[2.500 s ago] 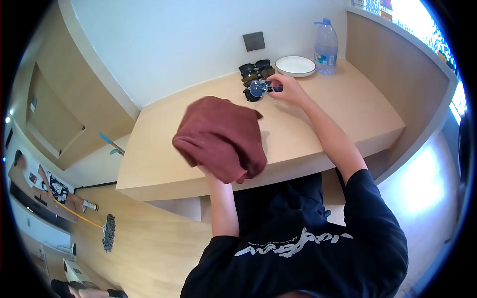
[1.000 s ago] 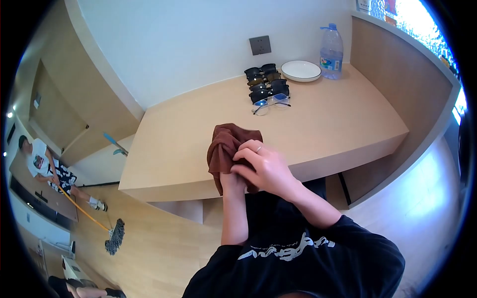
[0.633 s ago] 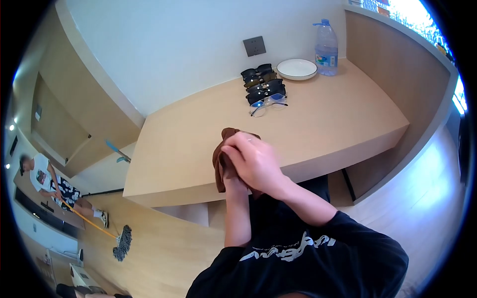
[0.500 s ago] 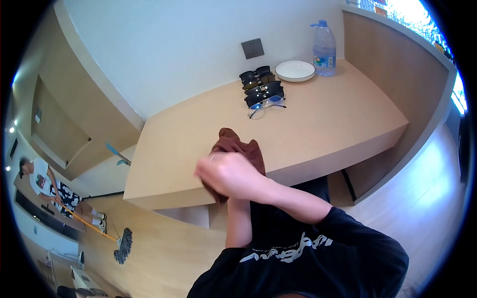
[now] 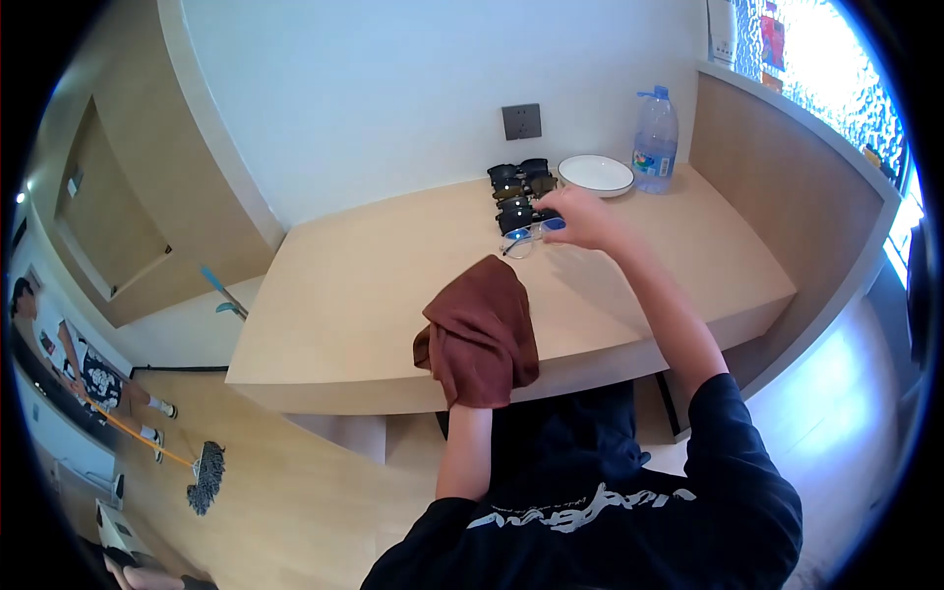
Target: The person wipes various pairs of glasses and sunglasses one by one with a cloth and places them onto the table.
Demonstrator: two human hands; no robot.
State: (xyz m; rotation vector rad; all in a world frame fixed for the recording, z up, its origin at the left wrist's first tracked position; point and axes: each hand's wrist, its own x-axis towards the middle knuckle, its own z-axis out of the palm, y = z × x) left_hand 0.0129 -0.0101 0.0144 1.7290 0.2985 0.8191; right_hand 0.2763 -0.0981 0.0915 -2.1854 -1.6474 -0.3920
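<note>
A brown cloth is draped over my left hand at the table's front edge. Only the wrist shows below it, so the fingers are hidden. My right hand reaches across the table to the clear-lensed glasses, thumb and index finger apart around their right end. Whether the fingers touch the frame I cannot tell. Behind the clear pair, several dark sunglasses lie in a row toward the wall, partly covered by my right hand.
A white plate and a large plastic bottle stand at the back right of the wooden table. A partition closes the right side. On the left, another person holds a mop.
My right hand has left the cloth and moved forward right to the glasses. The cloth now spreads over my left hand. The view has shifted slightly.
</note>
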